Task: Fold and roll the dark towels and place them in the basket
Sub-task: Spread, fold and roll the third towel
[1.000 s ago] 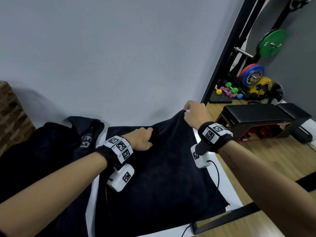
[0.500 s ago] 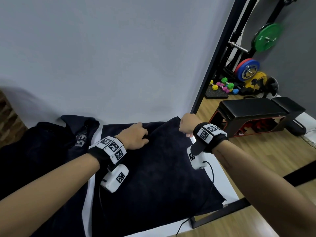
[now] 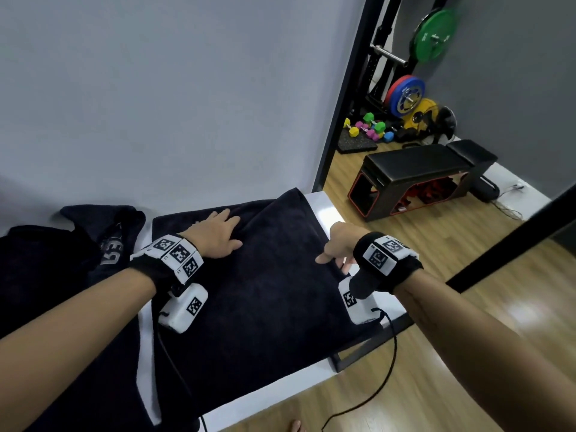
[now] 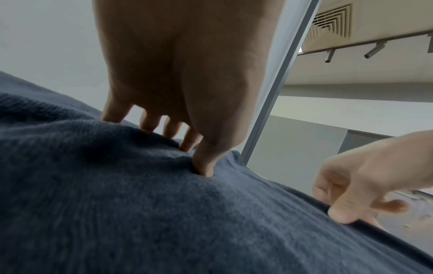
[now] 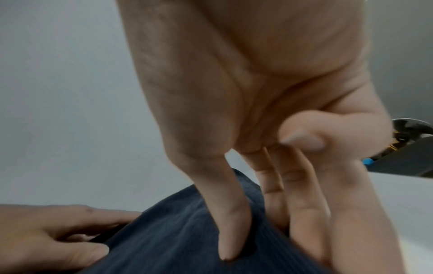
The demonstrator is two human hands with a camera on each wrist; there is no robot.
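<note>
dark towels: two, one spread towel (image 3: 265, 291) and one crumpled towel (image 3: 46, 260) (printed lettering on it)
hands: two, left hand (image 3: 215, 236), right hand (image 3: 341, 244)
wrist cameras: two
weight plates: four (green, red-blue, yellow, black)
benches: one bench (image 3: 420, 179)

Dark towel (image 3: 265, 291): matt terry cloth, fine ribbed nap seen in wrist views; table top (image 3: 327, 210): smooth white, slightly glossy; floor (image 3: 467, 307): glossy wood-look planks; bench (image 3: 414, 163): matt black padding; wall (image 3: 156, 88): smooth matt paint; wrist bands: black fabric.
</note>
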